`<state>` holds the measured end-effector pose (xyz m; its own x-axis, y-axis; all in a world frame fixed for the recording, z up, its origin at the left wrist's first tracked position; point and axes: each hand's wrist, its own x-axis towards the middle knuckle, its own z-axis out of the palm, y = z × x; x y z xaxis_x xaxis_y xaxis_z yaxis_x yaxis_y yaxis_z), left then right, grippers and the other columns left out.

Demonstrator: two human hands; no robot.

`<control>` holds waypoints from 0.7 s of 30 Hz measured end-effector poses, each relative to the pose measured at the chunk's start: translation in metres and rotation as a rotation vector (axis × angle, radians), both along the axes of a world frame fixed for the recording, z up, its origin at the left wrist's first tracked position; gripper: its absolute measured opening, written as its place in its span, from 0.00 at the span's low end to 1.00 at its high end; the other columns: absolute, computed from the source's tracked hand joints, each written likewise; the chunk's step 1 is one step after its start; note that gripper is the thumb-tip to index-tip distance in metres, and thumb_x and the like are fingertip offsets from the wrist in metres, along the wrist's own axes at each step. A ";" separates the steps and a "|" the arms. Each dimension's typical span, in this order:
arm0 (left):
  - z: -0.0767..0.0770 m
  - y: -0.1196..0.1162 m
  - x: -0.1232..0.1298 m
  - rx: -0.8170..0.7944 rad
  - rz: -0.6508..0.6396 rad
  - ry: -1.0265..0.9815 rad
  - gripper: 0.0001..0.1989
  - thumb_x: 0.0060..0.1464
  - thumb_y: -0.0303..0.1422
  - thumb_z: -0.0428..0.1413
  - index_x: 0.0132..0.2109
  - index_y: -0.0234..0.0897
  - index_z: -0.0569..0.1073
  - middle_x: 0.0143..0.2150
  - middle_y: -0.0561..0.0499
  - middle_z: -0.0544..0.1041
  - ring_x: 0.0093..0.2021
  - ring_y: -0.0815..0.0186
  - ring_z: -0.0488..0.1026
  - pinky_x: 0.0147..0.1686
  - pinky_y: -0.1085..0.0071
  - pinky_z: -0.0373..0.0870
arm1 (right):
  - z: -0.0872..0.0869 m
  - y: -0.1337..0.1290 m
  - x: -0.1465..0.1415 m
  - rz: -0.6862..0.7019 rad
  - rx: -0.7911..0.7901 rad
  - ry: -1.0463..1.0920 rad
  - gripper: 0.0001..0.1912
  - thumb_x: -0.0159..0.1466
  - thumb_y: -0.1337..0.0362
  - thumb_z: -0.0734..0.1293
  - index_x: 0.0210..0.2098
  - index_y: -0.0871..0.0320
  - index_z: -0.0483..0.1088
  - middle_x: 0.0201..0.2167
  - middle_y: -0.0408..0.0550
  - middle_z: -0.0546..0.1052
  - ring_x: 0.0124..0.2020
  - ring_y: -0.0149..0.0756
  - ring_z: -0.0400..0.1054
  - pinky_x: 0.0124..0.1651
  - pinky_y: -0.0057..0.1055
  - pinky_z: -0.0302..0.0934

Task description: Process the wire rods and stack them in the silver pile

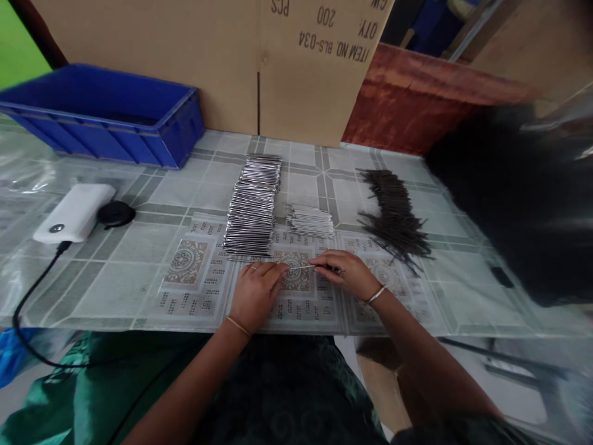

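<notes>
Likely handles as a light, stiff, slick thin rod [301, 267], pinched by left hand [258, 288] and right hand [349, 272]; best gripped near ends

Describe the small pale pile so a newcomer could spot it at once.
Start at the tall cardboard behind the table and come forward toward the left hand and right hand. Just beyond them, between the silver pile and the dark pile, lies the pale pile. It is the smallest of the three, whitish rather than shiny or dark.
</notes>
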<state>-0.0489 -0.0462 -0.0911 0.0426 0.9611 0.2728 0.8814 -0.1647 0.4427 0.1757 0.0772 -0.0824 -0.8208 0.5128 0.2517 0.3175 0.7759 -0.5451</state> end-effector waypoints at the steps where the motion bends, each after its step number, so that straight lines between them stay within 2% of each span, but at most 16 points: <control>1: 0.000 0.000 0.000 -0.003 -0.004 0.003 0.13 0.65 0.32 0.48 0.49 0.39 0.75 0.45 0.47 0.80 0.45 0.58 0.76 0.47 0.56 0.69 | 0.000 0.000 0.000 0.009 0.009 -0.015 0.12 0.70 0.61 0.63 0.48 0.54 0.75 0.37 0.47 0.79 0.36 0.32 0.72 0.41 0.28 0.66; 4: -0.004 0.000 0.004 -0.005 -0.035 -0.056 0.13 0.64 0.31 0.49 0.49 0.39 0.76 0.44 0.46 0.81 0.45 0.58 0.76 0.49 0.56 0.71 | 0.002 -0.004 -0.006 0.038 0.070 -0.060 0.11 0.70 0.62 0.63 0.48 0.54 0.75 0.39 0.48 0.79 0.39 0.34 0.73 0.42 0.29 0.65; 7: -0.009 -0.004 0.018 0.015 -0.007 -0.295 0.17 0.65 0.32 0.47 0.57 0.38 0.71 0.52 0.43 0.78 0.52 0.58 0.75 0.54 0.58 0.71 | 0.004 -0.013 -0.022 0.026 0.108 -0.110 0.11 0.68 0.64 0.64 0.49 0.54 0.74 0.40 0.49 0.78 0.41 0.36 0.72 0.43 0.31 0.65; 10: -0.010 -0.009 0.036 0.019 0.110 -0.655 0.26 0.67 0.37 0.45 0.69 0.38 0.55 0.65 0.40 0.67 0.64 0.59 0.66 0.62 0.58 0.65 | 0.004 -0.025 -0.047 -0.018 0.041 -0.130 0.13 0.66 0.67 0.66 0.50 0.56 0.72 0.41 0.49 0.78 0.40 0.37 0.72 0.43 0.32 0.64; 13: -0.009 -0.014 0.042 0.060 0.223 -0.950 0.32 0.67 0.41 0.43 0.72 0.44 0.40 0.73 0.45 0.49 0.71 0.61 0.50 0.69 0.57 0.52 | 0.001 -0.035 -0.079 0.006 -0.041 -0.074 0.08 0.65 0.68 0.67 0.44 0.58 0.73 0.38 0.48 0.79 0.40 0.37 0.72 0.43 0.32 0.63; 15: -0.008 -0.015 0.033 0.109 0.274 -1.030 0.34 0.67 0.43 0.43 0.72 0.46 0.36 0.75 0.47 0.40 0.73 0.61 0.43 0.70 0.57 0.47 | -0.002 -0.039 -0.103 0.016 -0.069 -0.022 0.06 0.65 0.69 0.66 0.41 0.58 0.74 0.37 0.49 0.79 0.40 0.37 0.72 0.44 0.32 0.63; 17: -0.008 -0.016 0.015 0.161 0.324 -1.007 0.35 0.67 0.44 0.43 0.72 0.47 0.35 0.75 0.48 0.38 0.73 0.60 0.40 0.70 0.56 0.46 | -0.004 -0.042 -0.128 0.011 -0.056 -0.018 0.06 0.67 0.67 0.65 0.41 0.58 0.75 0.37 0.48 0.79 0.40 0.37 0.71 0.45 0.32 0.62; 19: -0.008 -0.015 -0.008 0.205 0.433 -0.935 0.34 0.66 0.45 0.43 0.72 0.46 0.36 0.75 0.48 0.36 0.73 0.60 0.38 0.71 0.56 0.43 | -0.004 -0.045 -0.151 0.003 0.030 -0.075 0.08 0.68 0.64 0.64 0.40 0.56 0.76 0.38 0.49 0.78 0.43 0.40 0.69 0.48 0.35 0.61; 21: -0.009 -0.014 -0.027 0.203 0.565 -0.879 0.33 0.67 0.46 0.40 0.72 0.45 0.38 0.75 0.48 0.36 0.74 0.61 0.36 0.71 0.55 0.40 | -0.004 -0.048 -0.169 -0.034 0.139 -0.152 0.11 0.69 0.59 0.63 0.43 0.53 0.76 0.45 0.50 0.76 0.48 0.43 0.66 0.51 0.39 0.59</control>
<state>-0.0756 -0.0597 -0.1002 -0.6855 0.7128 0.1483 0.2371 0.0260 0.9711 0.0070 0.0289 -0.0862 -0.8377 0.5094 0.1970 0.4149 0.8281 -0.3770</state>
